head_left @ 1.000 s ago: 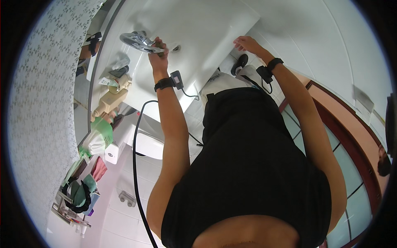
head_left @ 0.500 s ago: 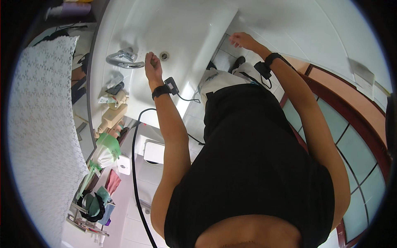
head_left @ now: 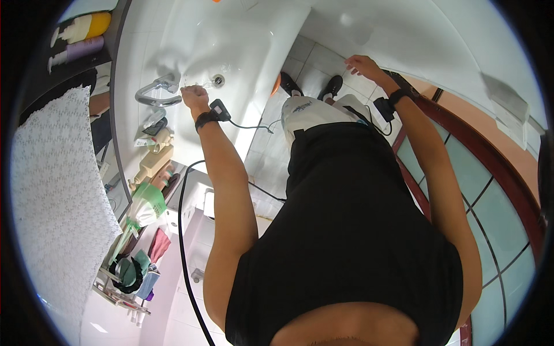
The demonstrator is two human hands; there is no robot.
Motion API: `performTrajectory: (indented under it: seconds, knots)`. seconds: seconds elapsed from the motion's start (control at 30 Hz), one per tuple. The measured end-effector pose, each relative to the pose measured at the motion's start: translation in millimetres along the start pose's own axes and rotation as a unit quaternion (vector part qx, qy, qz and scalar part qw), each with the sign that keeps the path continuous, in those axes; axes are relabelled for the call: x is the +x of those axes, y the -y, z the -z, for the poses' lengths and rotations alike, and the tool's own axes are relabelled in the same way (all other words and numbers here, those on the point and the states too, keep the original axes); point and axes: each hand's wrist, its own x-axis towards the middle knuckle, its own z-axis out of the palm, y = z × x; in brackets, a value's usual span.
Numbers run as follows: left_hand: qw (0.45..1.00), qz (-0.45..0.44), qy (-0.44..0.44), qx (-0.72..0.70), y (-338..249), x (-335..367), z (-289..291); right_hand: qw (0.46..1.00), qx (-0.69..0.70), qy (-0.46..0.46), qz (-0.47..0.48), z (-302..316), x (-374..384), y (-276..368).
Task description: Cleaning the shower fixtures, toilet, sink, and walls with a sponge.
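My left hand (head_left: 196, 98) is over the white washbasin (head_left: 242, 46), right at the end of the chrome faucet's (head_left: 157, 99) curved spout. Its fingers are curled closed; whatever they may hold is hidden. Bright splashes of water show in the basin beside the fingers, near the round drain (head_left: 217, 81). Away from the basin, my right hand (head_left: 363, 66) hangs in the air above the tiled floor, fingers loosely stretched and holding nothing. Each wrist wears a black strap with a small cabled box.
Left of the basin, a beige pump bottle (head_left: 157, 161) and a green-white bag (head_left: 147, 205) line the ledge. Purple (head_left: 81, 51) and yellow (head_left: 89, 27) pump bottles stand at the upper left. A black cable (head_left: 182, 230) loops beside my left arm. A red-framed glass door (head_left: 490, 190) is at right.
My left hand has moved left to the spout's end, and water splashes now show in the basin. My right hand has shifted right and slightly down. The whole view has shifted a little.
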Motion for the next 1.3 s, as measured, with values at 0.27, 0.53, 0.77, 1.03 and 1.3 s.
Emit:
performTrajectory:
  seconds: [0.27, 0.53, 0.77, 1.03, 1.3]
  knots:
    - [0.998, 0.002, 0.033, -0.055, 51.3, -20.5, -63.6, 0.999, 0.012, -0.006, 0.044, 47.9, -17.3, -26.6]
    - [0.788, -0.222, 0.333, 0.468, 204.4, -187.3, -255.9, 0.988, 0.001, 0.015, 0.156, 95.9, -67.0, 29.8]
    - [0.751, 0.042, 0.470, 0.462, 273.6, -360.9, -344.5, 0.971, 0.023, -0.082, 0.222, 94.5, -117.1, 63.4]
    - [0.667, -0.050, 0.561, 0.488, 239.2, -376.6, -364.7, 0.921, -0.018, -0.229, 0.315, 100.0, -146.6, 52.8]
    - [0.583, -0.181, 0.618, 0.495, 185.1, -399.3, -395.8, 0.908, -0.024, -0.332, 0.254, 69.6, -202.5, 91.4]
